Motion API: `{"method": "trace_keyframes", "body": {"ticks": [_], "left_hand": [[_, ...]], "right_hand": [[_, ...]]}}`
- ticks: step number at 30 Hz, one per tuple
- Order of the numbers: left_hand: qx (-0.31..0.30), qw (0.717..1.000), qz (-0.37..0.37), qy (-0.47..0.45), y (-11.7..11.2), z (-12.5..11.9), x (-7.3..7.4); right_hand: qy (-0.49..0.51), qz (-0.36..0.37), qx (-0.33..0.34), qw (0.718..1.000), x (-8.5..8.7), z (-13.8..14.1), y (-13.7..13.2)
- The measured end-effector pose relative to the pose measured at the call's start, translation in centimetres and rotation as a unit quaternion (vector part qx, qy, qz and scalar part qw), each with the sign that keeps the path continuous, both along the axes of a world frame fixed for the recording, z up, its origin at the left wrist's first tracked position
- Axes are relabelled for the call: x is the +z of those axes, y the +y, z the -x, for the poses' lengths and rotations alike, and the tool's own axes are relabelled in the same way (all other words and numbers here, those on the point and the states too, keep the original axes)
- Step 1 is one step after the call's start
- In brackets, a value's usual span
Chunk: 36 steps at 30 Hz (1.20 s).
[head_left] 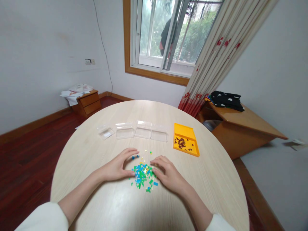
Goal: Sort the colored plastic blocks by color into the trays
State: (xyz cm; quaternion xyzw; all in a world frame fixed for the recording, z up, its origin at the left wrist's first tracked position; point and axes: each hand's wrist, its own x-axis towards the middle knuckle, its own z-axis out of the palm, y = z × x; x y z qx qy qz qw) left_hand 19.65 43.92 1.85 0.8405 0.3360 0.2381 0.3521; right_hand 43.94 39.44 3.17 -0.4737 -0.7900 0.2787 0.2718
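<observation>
A heap of tiny blue, green and white plastic pieces (143, 175) lies on the round pale wooden table (101, 192). My left hand (120, 166) rests flat on the table at the heap's left, fingers curved and apart, cupping its edge. My right hand (167, 175) lies at the heap's right side, fingers spread and touching the outer pieces. Neither hand holds anything. A single blue piece (135, 157) sits just beyond my left fingertips. Behind the heap stand several clear plastic trays (141, 131) in a row and an orange tray (185, 131) with small dark brown pieces in it.
A wooden bedside cabinet (89, 102) with papers on top stands at the left wall. A slanted wooden desk (243, 123) with dark cloth on it is to the right, near a curtain (216, 57) and window.
</observation>
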Motion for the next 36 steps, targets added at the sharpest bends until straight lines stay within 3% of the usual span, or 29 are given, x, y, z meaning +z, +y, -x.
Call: {"method": "trace_keyframes", "body": {"ticks": [6,13,21,27,30,36], "left_hand": [[-0.070,0.994,-0.045,0.075,-0.7,-0.5,-0.7],[-0.026,0.997,-0.059,0.040,-0.8,-1.8,-0.7],[0.022,0.998,-0.045,0.042,0.2,-0.7,-0.8],[0.015,0.999,-0.022,0.028,-0.1,-0.8,0.0],[0.060,0.998,-0.024,0.017,0.1,-0.6,0.1],[0.234,0.969,-0.051,0.066,1.7,1.3,-0.7]], "right_hand": [[-0.099,0.005,0.041,0.994,0.2,1.0,-0.9],[-0.093,-0.032,0.015,0.995,-0.8,2.3,-0.5],[-0.080,-0.025,-0.016,0.996,-1.0,0.7,0.3],[-0.061,-0.007,-0.032,0.998,-0.9,-0.3,0.4],[-0.050,-0.011,-0.052,0.997,-0.9,-0.7,0.7],[-0.061,-0.007,-0.142,0.988,-0.3,-1.9,1.0]]}}
